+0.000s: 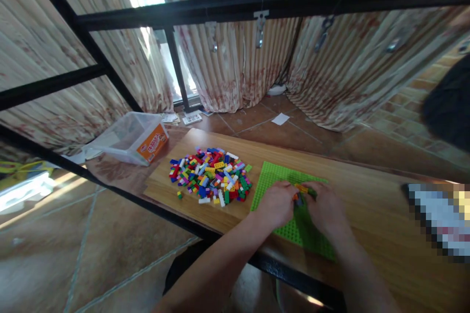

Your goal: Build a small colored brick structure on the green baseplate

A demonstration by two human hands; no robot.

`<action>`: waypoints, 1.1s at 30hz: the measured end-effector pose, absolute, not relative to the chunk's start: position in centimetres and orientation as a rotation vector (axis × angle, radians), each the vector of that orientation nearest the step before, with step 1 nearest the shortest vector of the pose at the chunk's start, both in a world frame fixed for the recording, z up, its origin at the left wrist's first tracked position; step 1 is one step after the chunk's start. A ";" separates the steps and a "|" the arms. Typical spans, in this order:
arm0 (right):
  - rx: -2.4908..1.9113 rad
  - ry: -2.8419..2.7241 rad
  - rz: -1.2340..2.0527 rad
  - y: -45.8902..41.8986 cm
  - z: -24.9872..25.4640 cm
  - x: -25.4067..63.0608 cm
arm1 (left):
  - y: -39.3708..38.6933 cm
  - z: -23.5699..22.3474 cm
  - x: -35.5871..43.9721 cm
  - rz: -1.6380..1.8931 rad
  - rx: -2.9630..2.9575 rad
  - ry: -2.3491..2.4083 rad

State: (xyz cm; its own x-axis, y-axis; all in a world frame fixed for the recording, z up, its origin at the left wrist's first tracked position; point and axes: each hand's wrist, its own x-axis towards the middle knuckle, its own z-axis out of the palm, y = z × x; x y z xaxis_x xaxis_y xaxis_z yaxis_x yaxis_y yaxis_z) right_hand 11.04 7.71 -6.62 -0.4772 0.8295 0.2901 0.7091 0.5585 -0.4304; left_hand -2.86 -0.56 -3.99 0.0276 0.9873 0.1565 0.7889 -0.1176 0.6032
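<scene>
A green studded baseplate (264,181) lies on the wooden tabletop. Over its middle, my left hand (279,203) is closed, its fingertips at a small cluster of toy bricks (301,189) in yellow and orange. From the other side, my right hand (326,208) pinches the same cluster with thumb and fingers. The hands nearly meet and hide much of the cluster, so I cannot tell how its bricks join or whether they are fixed to the plate. Left of the baseplate spreads a heap of loose multicoloured bricks (213,176).
A clear plastic bin (128,139) with an orange label stands beyond the heap at the left. On the right of the tabletop (370,195) lies a pixelated dark-edged device (438,220). A black metal frame (235,14) crosses before the curtains (238,68).
</scene>
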 end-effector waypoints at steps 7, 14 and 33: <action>-1.307 -2.317 0.322 8.1 -6.9 11.5 | -0.9 -3.7 -3.2 0.778 1.920 1.844; -1.383 -2.264 0.340 8.5 -6.5 11.2 | -2.3 -3.7 -4.7 0.888 1.919 1.858; -1.196 -2.278 0.547 1.1 -4.5 1.0 | -6.8 -0.6 -18.0 1.530 0.999 2.345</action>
